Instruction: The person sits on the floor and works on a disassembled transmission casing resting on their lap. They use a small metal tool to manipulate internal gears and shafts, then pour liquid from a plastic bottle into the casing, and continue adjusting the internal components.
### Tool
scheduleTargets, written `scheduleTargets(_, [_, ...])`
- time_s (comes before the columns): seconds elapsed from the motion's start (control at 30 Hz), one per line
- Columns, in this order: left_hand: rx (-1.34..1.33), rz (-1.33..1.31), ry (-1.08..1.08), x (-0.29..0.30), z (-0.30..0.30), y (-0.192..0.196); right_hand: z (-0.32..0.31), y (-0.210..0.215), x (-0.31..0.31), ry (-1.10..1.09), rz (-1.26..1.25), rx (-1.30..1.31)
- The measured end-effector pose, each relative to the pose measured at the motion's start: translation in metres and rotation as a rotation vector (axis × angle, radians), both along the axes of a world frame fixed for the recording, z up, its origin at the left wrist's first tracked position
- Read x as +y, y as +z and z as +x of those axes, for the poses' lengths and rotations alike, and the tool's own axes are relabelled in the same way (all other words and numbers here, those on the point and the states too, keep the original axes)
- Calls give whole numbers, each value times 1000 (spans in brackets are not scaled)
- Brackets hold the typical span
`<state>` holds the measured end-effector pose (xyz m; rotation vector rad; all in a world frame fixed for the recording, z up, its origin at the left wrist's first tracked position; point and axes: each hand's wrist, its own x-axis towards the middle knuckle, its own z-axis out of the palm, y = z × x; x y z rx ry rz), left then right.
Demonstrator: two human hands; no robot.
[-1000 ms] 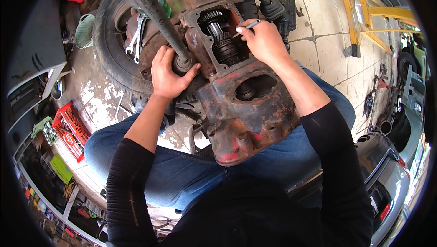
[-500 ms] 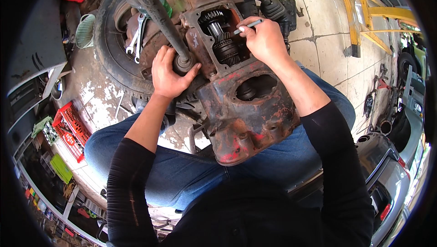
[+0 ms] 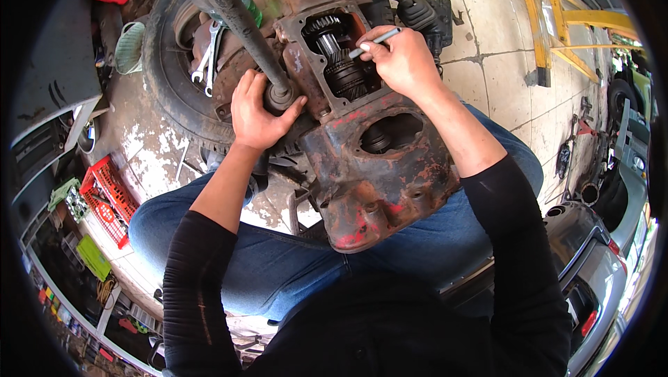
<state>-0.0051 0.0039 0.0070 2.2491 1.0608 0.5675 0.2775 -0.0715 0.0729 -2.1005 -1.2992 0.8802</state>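
Where the rectangular opening in the rust-brown cast-metal gear housing point(image 3: 383, 199) exposes a dark steel gear cluster point(image 3: 342, 74), the person's right hand point(image 3: 403, 64) sits just beyond its right edge and is clearly the nearer of the two hands to those gears. Thumb and fingers are pinched narrow on a slim grey rod-shaped tool point(image 3: 387, 35), whose long axis runs aslant from far right to near left, so its leading end lies over the opening, on the right side of the gears; whether that end touches metal, I cannot tell. The gear cluster itself is lined up from far to near, leaning slightly right at its near end, so the tool lies crosswise to it. Left of the opening, the left hand point(image 3: 257, 109) is spread wide, thumb and fingers around a round dark metal collar point(image 3: 280, 97) at the foot of a long dark steel bar point(image 3: 236, 26) that slants toward the far left; whether it grips or merely rests there, the view does not settle.
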Motion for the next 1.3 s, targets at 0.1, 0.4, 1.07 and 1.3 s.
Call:
scheduleTargets(0.1, [-22, 3, -5, 1, -1, -1, -5, 6, -1, 54, -16, -8])
scheduleTargets(0.4, [-29, 11, -1, 0, 0, -2, -6, 7, -3, 58, -3, -87])
scheduleTargets(1.07, [-6, -1, -3, 0, -1, -1, -16, -4, -8, 56, 88, -18])
scheduleTargets(1.3, [-25, -1, -3, 0, 1, -2, -10, -2, -8, 51, 62, -61])
